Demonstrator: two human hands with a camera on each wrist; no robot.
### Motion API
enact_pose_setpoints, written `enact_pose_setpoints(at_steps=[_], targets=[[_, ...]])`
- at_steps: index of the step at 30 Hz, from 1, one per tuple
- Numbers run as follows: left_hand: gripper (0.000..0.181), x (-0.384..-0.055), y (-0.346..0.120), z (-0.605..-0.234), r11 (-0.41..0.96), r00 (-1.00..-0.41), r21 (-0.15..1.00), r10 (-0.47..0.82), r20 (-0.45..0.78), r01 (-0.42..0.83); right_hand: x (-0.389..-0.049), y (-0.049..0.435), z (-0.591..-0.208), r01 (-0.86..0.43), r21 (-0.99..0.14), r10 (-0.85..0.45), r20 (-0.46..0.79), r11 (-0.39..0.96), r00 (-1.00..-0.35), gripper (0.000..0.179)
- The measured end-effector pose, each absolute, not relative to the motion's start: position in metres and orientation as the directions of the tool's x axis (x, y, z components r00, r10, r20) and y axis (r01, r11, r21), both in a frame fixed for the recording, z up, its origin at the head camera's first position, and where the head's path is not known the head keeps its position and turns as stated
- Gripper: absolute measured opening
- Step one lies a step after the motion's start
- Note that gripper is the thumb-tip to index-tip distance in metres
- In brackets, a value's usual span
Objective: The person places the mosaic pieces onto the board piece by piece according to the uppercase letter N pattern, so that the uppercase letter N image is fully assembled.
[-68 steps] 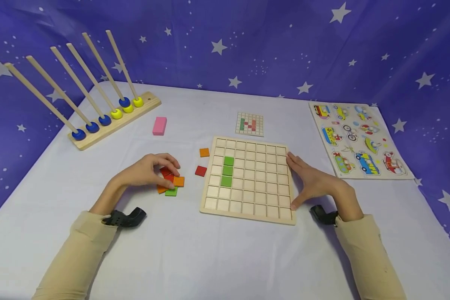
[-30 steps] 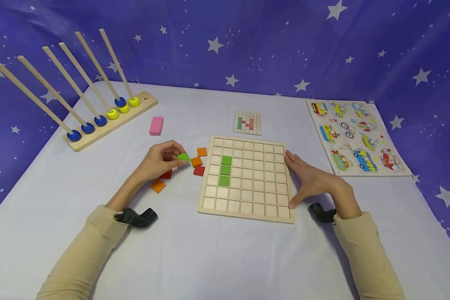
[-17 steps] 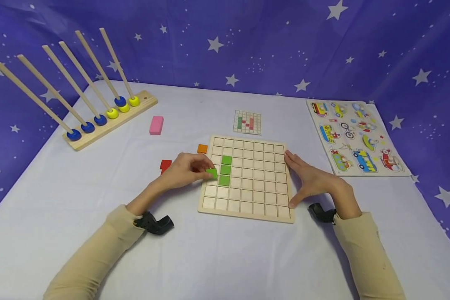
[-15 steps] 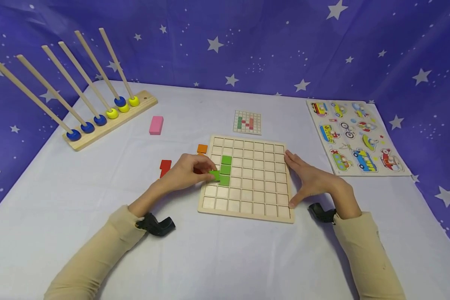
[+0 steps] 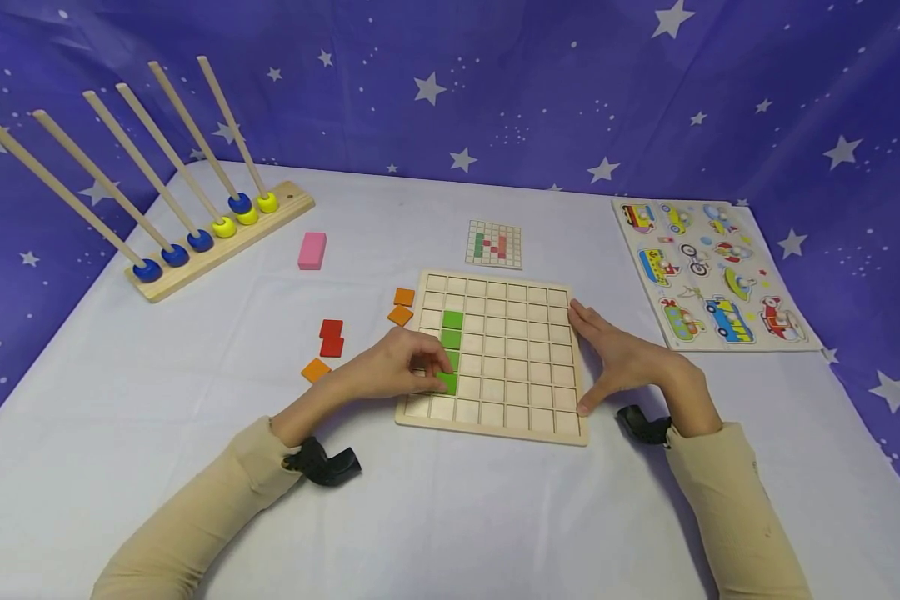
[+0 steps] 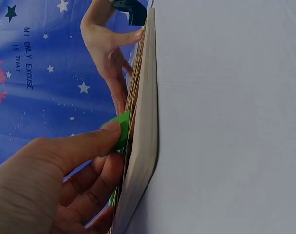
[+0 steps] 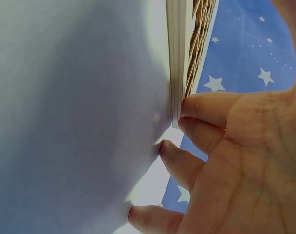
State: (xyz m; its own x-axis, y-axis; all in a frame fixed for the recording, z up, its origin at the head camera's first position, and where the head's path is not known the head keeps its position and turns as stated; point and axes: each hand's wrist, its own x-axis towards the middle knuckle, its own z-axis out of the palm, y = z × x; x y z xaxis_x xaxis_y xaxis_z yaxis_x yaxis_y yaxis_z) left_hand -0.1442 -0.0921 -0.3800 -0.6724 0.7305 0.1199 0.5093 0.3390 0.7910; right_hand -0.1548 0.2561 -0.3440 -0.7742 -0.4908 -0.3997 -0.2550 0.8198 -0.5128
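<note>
l hand [image 5: 397,364] had a green tile [image 5: 447,383] pinched btwn thumb & fingers, right at near end of the 3-green column [image 5: 452,339] on the board [image 5: 517,358]! r hand [image 5: 626,358], spread loose, touched board's r edge.

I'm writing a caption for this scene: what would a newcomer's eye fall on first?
Probably the starry backdrop behind the white table. Next, the wooden peg stand with blue and yellow beads, at the back left. Near the middle, the left hand pinches a green tile at the gridded wooden board.
</note>
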Motion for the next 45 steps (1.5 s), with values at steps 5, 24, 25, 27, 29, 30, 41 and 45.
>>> enact_pose_setpoints(at_steps=[5,24,25,27,29,30,41,45], targets=[[0.006,-0.144,-0.092,-0.381,0.315,-0.644,0.761,0.745,0.173,0.568,-0.155,0.256,-0.344,-0.258,-0.516,-0.495,-0.397,0.817,-0.773,0.141],[0.009,-0.153,-0.09,-0.372,0.488,-0.685,0.631,0.722,0.096,0.603,-0.155,0.257,-0.345,-0.262,-0.528,-0.504,-0.387,0.807,-0.772,0.141],[0.012,-0.155,-0.092,-0.373,0.484,-0.697,0.643,0.709,0.109,0.593,-0.154,0.257,-0.345,-0.264,-0.527,-0.505,-0.388,0.808,-0.771,0.141],[0.016,-0.16,-0.1,-0.377,0.479,-0.732,0.671,0.666,0.142,0.566,-0.154,0.256,-0.345,-0.269,-0.525,-0.507,-0.386,0.807,-0.771,0.141],[0.016,-0.167,-0.109,-0.379,0.473,-0.774,0.703,0.608,0.177,0.532,-0.154,0.256,-0.344,-0.273,-0.521,-0.508,-0.384,0.808,-0.771,0.141],[0.015,-0.17,-0.115,-0.379,0.477,-0.797,0.713,0.574,0.19,0.514,-0.154,0.256,-0.344,-0.275,-0.518,-0.507,-0.383,0.81,-0.772,0.141],[0.017,-0.198,-0.209,-0.379,0.612,-0.949,0.763,0.316,0.004,0.207,-0.155,0.257,-0.346,-0.265,-0.498,-0.489,-0.397,0.825,-0.777,0.142],[0.024,-0.198,-0.229,-0.376,0.629,-0.919,0.753,0.384,-0.087,0.191,-0.155,0.256,-0.345,-0.262,-0.488,-0.482,-0.404,0.832,-0.778,0.142]])
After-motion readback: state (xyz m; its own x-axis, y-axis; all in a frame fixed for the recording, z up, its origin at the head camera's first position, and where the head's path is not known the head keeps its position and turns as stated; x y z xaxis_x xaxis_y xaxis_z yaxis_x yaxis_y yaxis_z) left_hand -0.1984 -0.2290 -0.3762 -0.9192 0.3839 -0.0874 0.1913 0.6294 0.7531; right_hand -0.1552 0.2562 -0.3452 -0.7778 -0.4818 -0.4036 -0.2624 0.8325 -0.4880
